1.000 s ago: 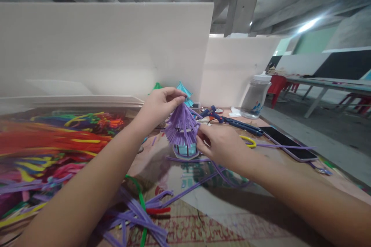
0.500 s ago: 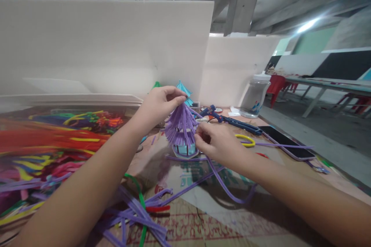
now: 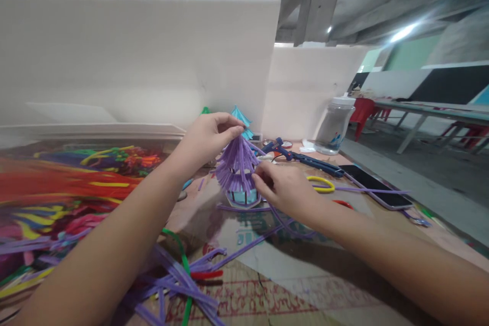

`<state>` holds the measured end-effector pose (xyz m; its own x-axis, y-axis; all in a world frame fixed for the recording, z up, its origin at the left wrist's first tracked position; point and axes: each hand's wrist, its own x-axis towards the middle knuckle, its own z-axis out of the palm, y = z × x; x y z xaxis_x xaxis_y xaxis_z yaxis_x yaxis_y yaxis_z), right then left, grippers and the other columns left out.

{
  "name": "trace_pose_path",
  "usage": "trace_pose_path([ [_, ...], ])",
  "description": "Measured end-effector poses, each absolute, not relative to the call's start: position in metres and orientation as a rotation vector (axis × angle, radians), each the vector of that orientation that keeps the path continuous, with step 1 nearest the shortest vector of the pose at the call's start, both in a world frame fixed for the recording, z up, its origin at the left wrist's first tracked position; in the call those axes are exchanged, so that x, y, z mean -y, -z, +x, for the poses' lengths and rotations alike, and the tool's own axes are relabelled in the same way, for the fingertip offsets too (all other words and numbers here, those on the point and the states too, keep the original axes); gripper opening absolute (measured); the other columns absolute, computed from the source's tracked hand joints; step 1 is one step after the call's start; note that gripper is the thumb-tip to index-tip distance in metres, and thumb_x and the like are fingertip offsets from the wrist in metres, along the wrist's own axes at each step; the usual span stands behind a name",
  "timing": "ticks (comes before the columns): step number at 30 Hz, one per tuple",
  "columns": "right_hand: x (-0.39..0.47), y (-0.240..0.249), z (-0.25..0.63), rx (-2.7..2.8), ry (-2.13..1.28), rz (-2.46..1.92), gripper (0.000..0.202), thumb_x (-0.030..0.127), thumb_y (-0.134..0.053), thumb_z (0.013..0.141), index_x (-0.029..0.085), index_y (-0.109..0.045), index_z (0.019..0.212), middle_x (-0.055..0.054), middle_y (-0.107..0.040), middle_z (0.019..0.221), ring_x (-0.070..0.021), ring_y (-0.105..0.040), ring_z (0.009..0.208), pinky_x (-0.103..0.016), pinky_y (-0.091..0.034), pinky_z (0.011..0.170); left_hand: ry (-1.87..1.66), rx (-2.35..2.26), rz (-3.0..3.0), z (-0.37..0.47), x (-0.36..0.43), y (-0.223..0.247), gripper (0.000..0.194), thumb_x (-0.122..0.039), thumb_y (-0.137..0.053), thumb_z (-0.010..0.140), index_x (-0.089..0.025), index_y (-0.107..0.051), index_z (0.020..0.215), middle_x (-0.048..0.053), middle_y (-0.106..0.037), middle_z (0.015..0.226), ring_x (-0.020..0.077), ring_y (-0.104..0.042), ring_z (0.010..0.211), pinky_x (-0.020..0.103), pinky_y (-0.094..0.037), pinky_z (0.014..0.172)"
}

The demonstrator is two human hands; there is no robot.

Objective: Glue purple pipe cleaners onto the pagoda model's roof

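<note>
The left hand (image 3: 214,135) arches over, its grip pinching the peak of the purple pagoda (image 3: 237,159) on the counter (image 3: 439,234), the right hand (image 3: 286,186) curled, pinching its roof edge, beyond teal lettering (image 3: 246,236) too blurred to read

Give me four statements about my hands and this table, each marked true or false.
1. The left hand is at the peak of the purple fuzzy-stemmed conical roof. True.
2. The right hand holds the dark-blue gun-shaped tool. False: the tool lies beyond that hand.
3. The black-screened rectangular phone lies right of the yellow ring. True.
4. The clear plastic bottle lies on its side. False: it stands upright.
</note>
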<state>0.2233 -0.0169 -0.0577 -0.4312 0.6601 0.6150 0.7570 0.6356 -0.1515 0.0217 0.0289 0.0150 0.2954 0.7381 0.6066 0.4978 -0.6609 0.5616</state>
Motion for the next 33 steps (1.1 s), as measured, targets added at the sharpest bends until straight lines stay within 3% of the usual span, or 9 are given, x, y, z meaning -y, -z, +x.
trace_pose_path([
  [9,0.020,0.052,0.222,2.144,-0.012,-1.119,0.020,0.032,-0.050,0.095,0.019,-0.058,0.083,0.000,-0.062,0.066,-0.0121,-0.052,0.057,-0.026,-0.032,0.058,-1.303,-1.127,2.319,0.021,-0.030,-0.015,0.023,-0.032,-0.063,0.087,-0.014,-0.075,0.096,0.005,-0.076,0.087,0.0161,-0.067,0.076,0.027,-0.050,0.071],
  [17,0.019,0.053,0.223,2.148,0.004,-1.160,0.024,0.037,-0.051,0.096,0.018,-0.060,0.084,-0.001,-0.062,0.066,-0.0125,-0.052,0.058,-0.027,-0.031,0.059,-1.219,-1.150,2.384,0.020,-0.025,-0.017,0.027,-0.038,-0.063,0.088,-0.016,-0.073,0.099,0.004,-0.073,0.088,0.0167,-0.065,0.079,0.027,-0.048,0.070],
  [22,0.019,0.045,0.223,2.188,-0.049,-1.197,0.031,0.040,-0.054,0.094,0.018,-0.060,0.073,-0.001,-0.058,0.062,-0.0128,-0.049,0.060,-0.029,-0.028,0.059,-1.030,-1.212,2.565,0.015,-0.021,-0.020,0.039,-0.042,-0.067,0.084,-0.016,-0.068,0.114,0.006,-0.070,0.104,0.0189,-0.064,0.090,0.030,-0.049,0.080],
  [25,0.017,0.041,0.224,2.225,-0.205,-1.213,0.036,0.040,-0.055,0.093,0.018,-0.057,0.063,0.001,-0.051,0.056,-0.0115,-0.044,0.056,-0.029,-0.026,0.057,-0.972,-1.221,2.595,0.012,-0.021,-0.021,0.041,-0.042,-0.065,0.086,-0.017,-0.066,0.118,0.007,-0.069,0.109,0.0203,-0.064,0.096,0.032,-0.050,0.085],
  [33,0.008,0.046,0.223,2.087,-0.702,-1.195,0.025,0.031,-0.055,0.089,0.017,-0.065,0.071,0.004,-0.046,0.055,-0.0100,-0.036,0.052,-0.028,-0.025,0.051,-1.009,-1.220,2.649,0.015,-0.021,-0.020,0.035,-0.035,-0.064,0.086,-0.016,-0.067,0.115,0.007,-0.069,0.109,0.0208,-0.064,0.097,0.034,-0.050,0.089],
])
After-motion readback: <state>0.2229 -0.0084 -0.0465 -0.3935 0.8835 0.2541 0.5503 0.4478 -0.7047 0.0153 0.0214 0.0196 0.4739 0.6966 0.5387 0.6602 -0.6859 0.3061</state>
